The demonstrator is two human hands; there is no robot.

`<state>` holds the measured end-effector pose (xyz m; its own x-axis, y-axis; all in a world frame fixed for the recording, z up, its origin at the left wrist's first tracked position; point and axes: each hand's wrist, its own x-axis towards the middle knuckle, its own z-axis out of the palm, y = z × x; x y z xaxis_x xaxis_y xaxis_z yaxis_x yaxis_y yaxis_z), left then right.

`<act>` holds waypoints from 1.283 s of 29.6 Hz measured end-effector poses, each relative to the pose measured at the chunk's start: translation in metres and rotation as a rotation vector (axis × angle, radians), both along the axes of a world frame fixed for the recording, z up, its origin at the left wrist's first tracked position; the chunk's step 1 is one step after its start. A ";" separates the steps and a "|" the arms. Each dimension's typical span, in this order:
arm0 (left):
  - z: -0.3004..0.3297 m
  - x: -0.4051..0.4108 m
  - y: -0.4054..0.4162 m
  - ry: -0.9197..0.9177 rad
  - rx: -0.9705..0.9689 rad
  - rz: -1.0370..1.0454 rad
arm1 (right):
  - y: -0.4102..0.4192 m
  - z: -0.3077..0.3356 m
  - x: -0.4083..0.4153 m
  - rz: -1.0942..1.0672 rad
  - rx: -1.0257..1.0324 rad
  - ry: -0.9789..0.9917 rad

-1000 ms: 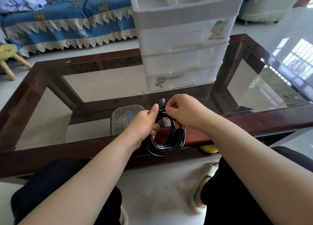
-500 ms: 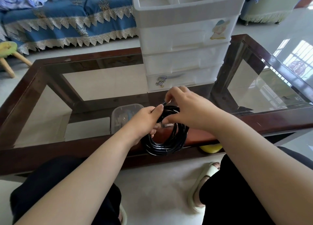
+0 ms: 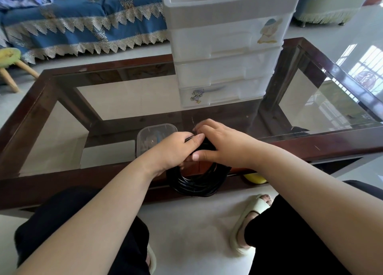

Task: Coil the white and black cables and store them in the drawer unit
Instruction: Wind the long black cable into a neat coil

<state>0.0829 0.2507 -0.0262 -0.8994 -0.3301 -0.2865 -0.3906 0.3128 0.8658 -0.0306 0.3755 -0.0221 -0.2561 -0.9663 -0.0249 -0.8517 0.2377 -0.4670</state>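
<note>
Fingers of the left hand (image 3: 176, 148) curl round the top of the coiled black cable (image 3: 196, 183), thumb lying across it; the right hand (image 3: 222, 145) pinches the same bundle, thumb below, fingers over. The coil hangs at the near edge of the dark wooden glass-topped desk (image 3: 62, 183). The white plastic drawer unit (image 3: 223, 46) stands beyond, drawers closed.

Glass-topped table (image 3: 132, 100), blue sofa (image 3: 87, 15), stool (image 3: 10, 59)
</note>
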 end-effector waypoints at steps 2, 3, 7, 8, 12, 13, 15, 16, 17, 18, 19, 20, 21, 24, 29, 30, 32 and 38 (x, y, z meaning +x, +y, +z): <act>-0.001 0.002 0.000 -0.035 -0.052 -0.019 | 0.001 -0.003 0.005 -0.012 -0.010 0.027; -0.002 0.004 0.000 -0.056 -0.080 -0.030 | 0.001 -0.005 0.008 -0.031 -0.004 0.067; -0.001 0.007 0.001 -0.089 -0.115 -0.046 | 0.002 -0.014 0.016 -0.083 -0.025 0.193; -0.001 0.008 0.001 -0.088 -0.114 -0.046 | 0.002 -0.016 0.016 -0.084 -0.050 0.187; 0.001 0.009 0.002 -0.057 -0.097 -0.051 | 0.006 -0.019 0.014 -0.080 -0.153 0.168; 0.002 0.009 0.002 -0.047 -0.085 -0.056 | 0.007 -0.018 0.014 -0.099 -0.169 0.137; 0.006 0.010 0.000 -0.030 -0.055 -0.073 | 0.009 -0.017 0.016 -0.145 -0.186 -0.012; 0.007 0.011 -0.001 -0.028 -0.049 -0.083 | 0.009 -0.017 0.017 -0.159 -0.188 -0.102; 0.008 0.011 -0.001 -0.030 -0.047 -0.096 | 0.010 -0.017 0.019 -0.166 -0.183 -0.178; 0.009 0.011 -0.001 -0.033 -0.045 -0.109 | 0.011 -0.018 0.021 -0.172 -0.175 -0.232; 0.009 0.012 -0.001 -0.033 -0.040 -0.116 | 0.012 -0.018 0.022 -0.178 -0.165 -0.268; 0.010 0.012 -0.001 -0.032 -0.031 -0.118 | 0.012 -0.018 0.022 -0.190 -0.157 -0.290; 0.010 0.013 -0.001 -0.029 -0.016 -0.115 | 0.012 -0.016 0.022 -0.203 -0.152 -0.300; 0.016 0.013 -0.003 -0.031 0.072 -0.087 | 0.010 -0.009 0.020 -0.196 -0.162 -0.255; 0.029 0.011 -0.014 -0.041 0.115 -0.088 | 0.002 0.004 0.019 -0.178 -0.208 -0.175; 0.031 0.011 -0.016 -0.037 0.136 -0.084 | 0.001 0.007 0.019 -0.185 -0.233 -0.156; 0.035 0.009 -0.019 -0.014 0.189 -0.053 | -0.002 0.015 0.019 -0.193 -0.264 -0.100; 0.041 0.012 -0.025 0.087 0.277 0.073 | -0.019 0.029 0.015 -0.131 -0.297 0.052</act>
<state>0.0949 0.2253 0.0146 -0.9014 -0.3146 -0.2974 -0.3238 0.0341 0.9455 -0.0154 0.3562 0.0067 -0.3725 -0.8881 0.2693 -0.8472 0.2069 -0.4893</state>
